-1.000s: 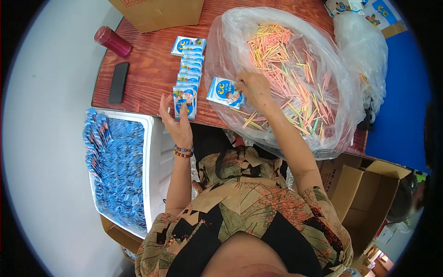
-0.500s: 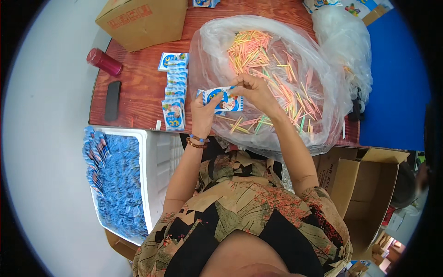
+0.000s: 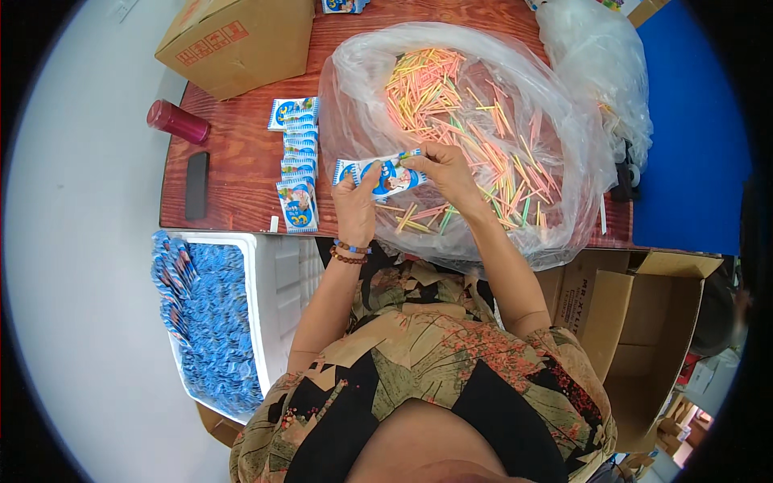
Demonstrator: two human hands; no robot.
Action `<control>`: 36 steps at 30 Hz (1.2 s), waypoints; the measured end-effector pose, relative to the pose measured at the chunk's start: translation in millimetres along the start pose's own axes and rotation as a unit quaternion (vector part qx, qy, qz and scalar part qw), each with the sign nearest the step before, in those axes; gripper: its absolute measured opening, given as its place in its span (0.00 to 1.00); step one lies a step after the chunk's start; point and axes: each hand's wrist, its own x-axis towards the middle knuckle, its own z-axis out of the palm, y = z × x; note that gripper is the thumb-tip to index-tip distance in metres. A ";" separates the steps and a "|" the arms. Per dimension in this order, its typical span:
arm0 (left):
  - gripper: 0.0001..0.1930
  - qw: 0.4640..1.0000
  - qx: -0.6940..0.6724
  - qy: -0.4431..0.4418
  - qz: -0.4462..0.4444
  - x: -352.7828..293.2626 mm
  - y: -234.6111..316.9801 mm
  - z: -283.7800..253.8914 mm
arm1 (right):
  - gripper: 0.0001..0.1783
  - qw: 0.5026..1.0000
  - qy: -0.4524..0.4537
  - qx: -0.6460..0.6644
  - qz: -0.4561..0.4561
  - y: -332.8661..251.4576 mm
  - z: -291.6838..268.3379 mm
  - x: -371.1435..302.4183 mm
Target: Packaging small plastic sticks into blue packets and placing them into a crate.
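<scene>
Packet in hand: I see one small, flat, blue-and-white printed packet (image 3: 390, 175), held up over the near left part of the big clear bag.
Left hand: one, bare (image 3: 354, 201), grasping the packet's left part, thumb across its front; two beaded bracelets (image 3: 349, 258) circle the wrist.
Right hand: one, bare (image 3: 447, 173), pinching the packet's upper right corner between thumb and fingers.
Bag: one large, clear plastic bag (image 3: 366, 68), spread open under and beyond the hands.
Sticks: thin pink, yellow and a few green sticks (image 3: 423, 84) inside it, too many for me to count.
Row: at least six overlapping blue-and-white packets (image 3: 296, 205), left of the hands.
Table: one, red-brown wood (image 3: 233, 121), bearing one dark-red cylinder (image 3: 177, 121), one black rectangular slab (image 3: 196, 185) and one closed brown cardboard box (image 3: 241, 48).
Lower left: one white foam box (image 3: 278, 290), filled with uncountable blue packets (image 3: 217, 322).
Lower right: one open brown carton (image 3: 656, 322).
</scene>
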 end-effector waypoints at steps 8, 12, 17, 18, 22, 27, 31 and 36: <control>0.06 0.991 -0.113 0.004 -0.068 3.5 0.3 -7.3 | 0.09 0.996 0.034 0.054 -0.060 -18.4 -10.9 -9.5; 0.08 0.985 -0.138 -0.026 -0.105 5.9 -3.8 -12.1 | 0.10 0.980 -0.037 -0.048 -0.190 -25.1 -9.0 -15.8; 0.08 0.985 -0.125 -0.014 -0.121 2.5 -4.5 -0.5 | 0.15 0.934 -0.084 -0.237 -0.254 -17.5 -2.3 -15.1; 0.08 0.983 -0.132 -0.021 -0.126 3.7 -6.5 -5.6 | 0.15 0.934 -0.083 -0.237 -0.255 -14.4 -4.4 -13.7; 0.09 0.986 -0.106 -0.027 -0.130 -2.2 -5.5 3.4 | 0.16 0.933 -0.118 -0.241 -0.241 -12.8 -16.5 -10.5; 0.11 0.979 -0.141 -0.037 -0.144 0.4 -13.5 -4.4 | 0.15 0.980 -0.166 -0.050 -0.098 -14.1 -45.9 7.7; 0.11 0.973 -0.161 -0.040 -0.160 1.4 -25.6 -16.3 | 0.11 0.934 -0.006 -0.324 -0.152 -16.0 -82.5 54.8; 0.10 0.973 -0.167 -0.039 -0.155 -0.8 -25.6 -13.0 | 0.14 0.723 0.015 -0.636 -0.269 -11.5 -89.6 93.7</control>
